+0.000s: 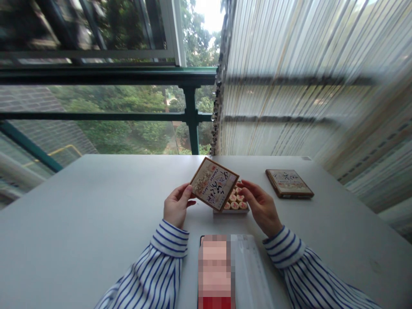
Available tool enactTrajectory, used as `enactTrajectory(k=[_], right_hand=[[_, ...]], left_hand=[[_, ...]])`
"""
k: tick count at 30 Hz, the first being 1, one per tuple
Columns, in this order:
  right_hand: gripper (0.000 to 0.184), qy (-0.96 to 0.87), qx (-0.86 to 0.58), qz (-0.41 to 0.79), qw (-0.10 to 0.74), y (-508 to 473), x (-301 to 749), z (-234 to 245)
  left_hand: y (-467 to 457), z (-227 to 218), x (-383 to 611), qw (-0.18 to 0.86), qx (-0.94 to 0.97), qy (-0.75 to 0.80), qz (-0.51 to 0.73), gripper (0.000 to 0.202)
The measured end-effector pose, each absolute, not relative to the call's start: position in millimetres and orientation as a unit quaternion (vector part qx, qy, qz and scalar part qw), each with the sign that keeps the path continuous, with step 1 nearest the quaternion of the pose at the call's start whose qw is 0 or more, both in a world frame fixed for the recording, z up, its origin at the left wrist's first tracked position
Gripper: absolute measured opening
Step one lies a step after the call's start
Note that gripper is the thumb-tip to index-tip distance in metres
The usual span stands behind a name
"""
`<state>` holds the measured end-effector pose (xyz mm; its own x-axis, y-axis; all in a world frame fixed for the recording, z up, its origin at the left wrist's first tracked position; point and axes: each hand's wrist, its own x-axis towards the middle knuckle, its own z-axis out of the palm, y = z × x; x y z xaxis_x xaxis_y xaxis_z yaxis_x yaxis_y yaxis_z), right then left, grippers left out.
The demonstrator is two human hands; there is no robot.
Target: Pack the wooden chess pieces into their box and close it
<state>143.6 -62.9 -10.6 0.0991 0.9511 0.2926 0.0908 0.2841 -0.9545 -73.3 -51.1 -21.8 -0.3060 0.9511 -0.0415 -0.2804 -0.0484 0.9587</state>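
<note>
Lid of a square game box, printed with Chinese characters and a picture of round pieces, is held up between both hands, tilted so its printed face looks back toward the person and one corner points up and away toward the window. Being nearly square, it has no clear long axis; its edges run on a diagonal to the table edge.

Left hand pinches the lid's left corner, thumb on the printed face and fingers curled behind, closed on it. Right hand is half open, its fingertips at the lid's right edge and just over the tray; whether it truly clasps the lid or only touches it cannot be told.

One open tray stands on the table directly behind and below the lid, between the two hands. It holds pale round pieces with red marks; about eight show, the rest hidden by the lid.

One second box, closed and of the same print, lies flat on the table beyond and to the right of the right hand, well apart from it.

One phone lies near the wrists, between the striped sleeves, with a clear plastic sleeve just beside it on the right-hand side.
</note>
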Motion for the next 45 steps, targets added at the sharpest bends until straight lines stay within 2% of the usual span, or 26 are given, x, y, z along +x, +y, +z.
enactTrajectory(k=[28, 37, 45], right_hand=[[0.041, -0.578, -0.437, 0.450, 0.523, -66.6, 139.3, -13.5], [0.045, -0.582, -0.422, 0.457, 0.523, -68.3, 137.1, -12.6], [0.040, -0.551, -0.436, 0.456, 0.546, -65.0, 138.7, -13.0]], left_hand=[[-56.8, -16.1, -63.2, 0.578, 0.302, 0.434, 0.622, 0.038], [-58.4, -14.5, -61.0, 0.583, 0.298, 0.426, 0.625, 0.039], [-59.6, -19.4, -61.0, 0.599, 0.343, 0.436, 0.577, 0.040]])
